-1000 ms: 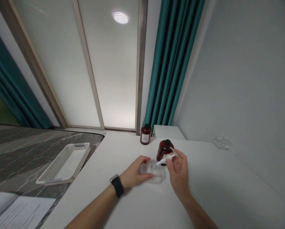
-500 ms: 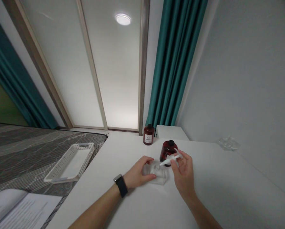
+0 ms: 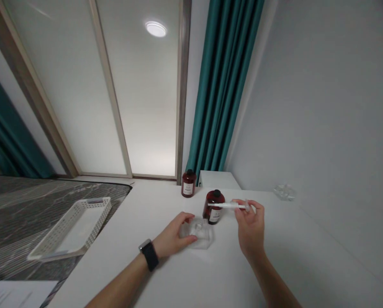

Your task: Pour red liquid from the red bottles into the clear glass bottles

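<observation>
My left hand [image 3: 174, 236], a dark-strapped watch on its wrist, is closed around the left side of a clear, square-bodied bottle [image 3: 204, 239] on the white table. The round mouth on the bottle's top faces me, uncovered. In my right hand [image 3: 251, 229] a white pump dispenser [image 3: 227, 205] is pinched between thumb and fingers. It lies nearly level in the air, its thin tube pointing left, apart from the clear bottle. Behind the tube stands a dark red bottle [image 3: 214, 215] with a black cap and white label, partly covered by it.
A second dark red bottle [image 3: 188, 184] stands farther back, near the table's far edge. A clear glass-like object [image 3: 285, 192] sits by the wall at right. Left of the white table [image 3: 146, 205], a white basket [image 3: 72, 229] and an open book [image 3: 21, 293] lie on a grey patterned surface.
My right hand has drawn the pump dispenser away from the clear bottle's mouth and turned its tube level. My left hand keeps its hold. The view has swung slightly right.
</observation>
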Tool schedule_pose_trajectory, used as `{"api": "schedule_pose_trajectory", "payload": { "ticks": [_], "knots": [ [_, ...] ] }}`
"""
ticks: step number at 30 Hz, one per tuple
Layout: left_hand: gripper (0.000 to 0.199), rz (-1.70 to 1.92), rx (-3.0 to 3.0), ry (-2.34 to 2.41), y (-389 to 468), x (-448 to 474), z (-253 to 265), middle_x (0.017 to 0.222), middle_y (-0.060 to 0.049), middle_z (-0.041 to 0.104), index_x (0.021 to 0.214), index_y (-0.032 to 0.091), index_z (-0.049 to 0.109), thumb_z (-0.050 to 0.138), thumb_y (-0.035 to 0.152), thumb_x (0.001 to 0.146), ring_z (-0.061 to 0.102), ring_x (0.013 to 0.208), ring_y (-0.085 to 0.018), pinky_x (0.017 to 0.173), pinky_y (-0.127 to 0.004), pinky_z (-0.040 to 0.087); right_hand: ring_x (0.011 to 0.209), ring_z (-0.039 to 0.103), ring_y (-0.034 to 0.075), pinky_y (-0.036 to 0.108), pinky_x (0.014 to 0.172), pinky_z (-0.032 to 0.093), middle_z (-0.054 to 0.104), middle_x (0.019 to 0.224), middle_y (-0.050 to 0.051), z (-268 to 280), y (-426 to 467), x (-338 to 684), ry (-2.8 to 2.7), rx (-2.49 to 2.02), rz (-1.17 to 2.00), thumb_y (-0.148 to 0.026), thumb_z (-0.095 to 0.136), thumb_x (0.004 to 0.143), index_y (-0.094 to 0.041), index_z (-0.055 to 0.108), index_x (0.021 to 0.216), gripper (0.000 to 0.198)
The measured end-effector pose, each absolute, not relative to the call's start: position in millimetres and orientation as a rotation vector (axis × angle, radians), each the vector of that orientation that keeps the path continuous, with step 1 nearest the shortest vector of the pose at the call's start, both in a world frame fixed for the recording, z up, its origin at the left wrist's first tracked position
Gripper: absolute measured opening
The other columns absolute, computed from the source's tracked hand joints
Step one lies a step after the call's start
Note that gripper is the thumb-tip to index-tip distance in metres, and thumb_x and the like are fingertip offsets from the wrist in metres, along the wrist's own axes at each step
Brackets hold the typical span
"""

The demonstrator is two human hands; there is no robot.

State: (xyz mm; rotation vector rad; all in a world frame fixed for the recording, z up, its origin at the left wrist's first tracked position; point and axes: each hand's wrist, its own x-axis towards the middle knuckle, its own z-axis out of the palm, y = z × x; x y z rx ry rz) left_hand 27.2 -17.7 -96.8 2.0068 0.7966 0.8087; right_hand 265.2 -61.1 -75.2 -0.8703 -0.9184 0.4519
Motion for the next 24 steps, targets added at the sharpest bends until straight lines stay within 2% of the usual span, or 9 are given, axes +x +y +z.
{"api": "schedule_pose_trajectory", "payload": {
  "ticks": [6,9,14,19,24],
  "knots": [
    [0.047,0.792,2.024,0.810,-17.3,27.7,-96.1,0.116,-0.010,0.061,0.120,0.019,0.053,0.069,0.023,0.076,0.056,0.109,-0.028,0.100,-0.046,0.042,0.084,0.067,0.015,0.035,0.083,0.051,0.069,0.098,0.002,-81.1,-62.4,296.0,-0.847,-0.989,0.260,-0.031,0.072,0.080,-0.025,0.043,0.100,0.036],
    [0.046,0.784,2.031,0.817,-16.4,27.8,-97.7,0.118,-0.010,0.061,0.121,0.019,0.053,0.068,0.023,0.078,0.056,0.110,-0.028,0.100,-0.046,0.042,0.090,0.065,0.018,0.037,0.082,0.052,0.064,0.098,0.004,-96.2,-58.9,314.0,-0.987,-1.131,0.038,-0.028,0.063,0.084,-0.024,0.043,0.098,0.025],
    [0.046,0.791,2.048,0.838,-15.0,27.0,-101.0,0.119,-0.010,0.063,0.122,0.021,0.054,0.068,0.025,0.079,0.058,0.109,-0.028,0.099,-0.046,0.045,0.092,0.060,0.025,0.045,0.086,0.048,0.061,0.095,0.006,-120.0,-54.5,334.7,-1.298,-1.257,-0.062,-0.018,0.061,0.078,-0.024,0.052,0.086,0.014],
    [0.045,0.795,2.064,0.833,-14.8,26.2,-101.7,0.119,-0.010,0.063,0.123,0.021,0.054,0.067,0.025,0.080,0.059,0.109,-0.028,0.098,-0.046,0.046,0.092,0.061,0.027,0.046,0.086,0.050,0.064,0.093,0.007,-130.9,-51.3,348.2,-1.673,-1.339,-0.032,-0.012,0.058,0.076,-0.025,0.064,0.094,0.023],
    [0.045,0.794,2.073,0.834,-15.8,27.4,-99.5,0.119,-0.010,0.063,0.122,0.021,0.054,0.067,0.025,0.079,0.059,0.109,-0.028,0.097,-0.046,0.046,0.090,0.063,0.025,0.045,0.083,0.053,0.061,0.102,0.009,-145.8,-47.4,354.3,-1.807,-1.439,0.010,-0.011,0.051,0.081,-0.024,0.065,0.100,0.027]
  ]
}}
